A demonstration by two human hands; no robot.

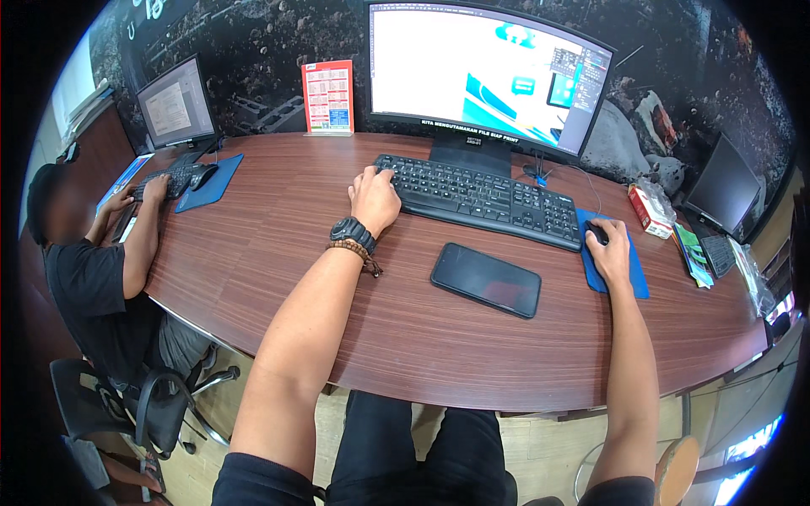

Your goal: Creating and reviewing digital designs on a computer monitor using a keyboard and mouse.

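My left hand (374,199) rests on the left end of a black keyboard (481,197), its fingers loosely bent over the keys and holding nothing. A black digital watch (353,232) and a brown beaded bracelet (351,247) circle that wrist. Over a black computer mouse (598,232), my right hand (611,257) is closed. The mouse sits on a blue mouse pad (639,282). Between my forearms, a dark-screened smartphone (486,279) lies on the brown wooden desk (405,354). Behind the keyboard stands a wide curved monitor (481,72) showing a teal and white design layout.
A co-worker (110,278) sits at the left, typing before a smaller monitor (175,101). A red-framed calendar (328,97) stands behind the desk. To the right are a red and white box (650,211), a dark laptop (722,190) and a wooden stool (677,472).
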